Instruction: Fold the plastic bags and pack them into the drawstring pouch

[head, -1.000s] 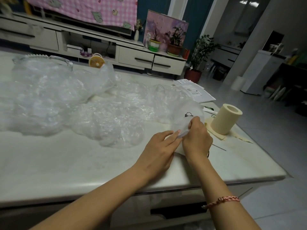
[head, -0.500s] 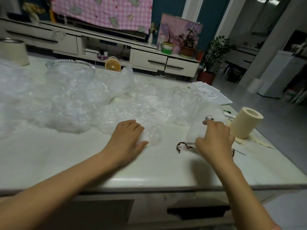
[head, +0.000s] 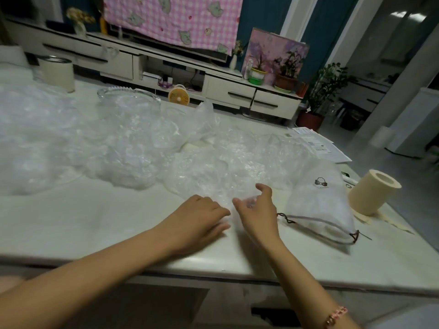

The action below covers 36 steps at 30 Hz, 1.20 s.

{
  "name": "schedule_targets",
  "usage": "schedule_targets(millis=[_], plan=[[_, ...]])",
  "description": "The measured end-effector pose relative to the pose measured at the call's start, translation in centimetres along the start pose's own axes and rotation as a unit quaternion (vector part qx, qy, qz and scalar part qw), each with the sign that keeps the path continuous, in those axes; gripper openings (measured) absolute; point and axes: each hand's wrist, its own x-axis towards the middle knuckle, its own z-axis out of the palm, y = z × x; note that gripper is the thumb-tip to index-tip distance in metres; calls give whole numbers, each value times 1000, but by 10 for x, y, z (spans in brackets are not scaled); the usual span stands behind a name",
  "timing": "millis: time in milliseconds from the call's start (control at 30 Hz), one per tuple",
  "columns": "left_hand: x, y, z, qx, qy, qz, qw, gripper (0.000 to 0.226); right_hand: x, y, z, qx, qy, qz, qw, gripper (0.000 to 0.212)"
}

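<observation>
Poised at the nearest plastic bag (head: 213,186) with a flat, relaxed left hand (head: 197,219) and a spread, empty right hand (head: 259,212), likely to flatten it for folding, just left of the drawstring pouch (head: 320,205).

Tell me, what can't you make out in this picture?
All head view:
- Pouch: contents hidden by its cloth.
- Bags: clear, crumpled and overlapping, so their number is unclear.
- Left hand: fingertips blurred; whether it grips a bag is unclear.
- Papers: print too small to read.
- Table: left end cut off by the frame edge.
</observation>
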Motion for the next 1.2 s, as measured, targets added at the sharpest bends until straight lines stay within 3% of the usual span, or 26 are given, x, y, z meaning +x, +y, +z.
schedule_targets(millis=[100,167,300,400,500,567,633,767,867,933,967,1033,1067,1133,1200], plan=[[-1,7,-10,-15,49,38,998,29,10,-10,-1,87,78,-30,993,30],[-2,4,-24,-51,115,22,992,27,13,-19,-12,178,84,-49,979,25],[-8,-8,-56,-123,253,-112,953,27,-2,-38,-41,315,-59,-32,947,43],[-17,-13,-74,-206,282,-218,911,19,-17,-48,-49,328,-205,-30,922,53],[-24,-15,-80,-289,243,-298,877,13,-23,-53,-48,323,-309,-45,893,55],[-26,-12,-77,-313,204,-338,864,22,-19,-52,-45,269,-315,-65,908,53],[-29,-6,-71,-242,187,-319,897,28,-13,-46,-37,180,-293,-80,936,49],[-36,15,-63,-156,163,-193,955,42,-5,-32,-14,37,-263,-85,960,48],[-37,26,-47,-78,31,-155,984,63,1,-24,-4,-41,-249,-118,960,46],[-40,21,-35,-27,-100,-183,978,75,1,-21,-2,-182,-182,-175,950,35],[-42,17,-30,-2,-156,-191,969,74,0,-19,-3,-258,-96,-225,935,32],[-44,15,-28,34,-185,-184,965,80,-11,-14,0,-274,42,-298,914,34],[-46,15,-27,37,-188,-191,963,83,-20,-14,4,-245,53,-313,916,34],[-48,16,-25,56,-153,-189,968,84,-37,-15,16,-195,-38,-296,934,40],[-45,17,-26,52,-133,-193,971,77,-46,-9,26,-236,-153,-271,920,66]])
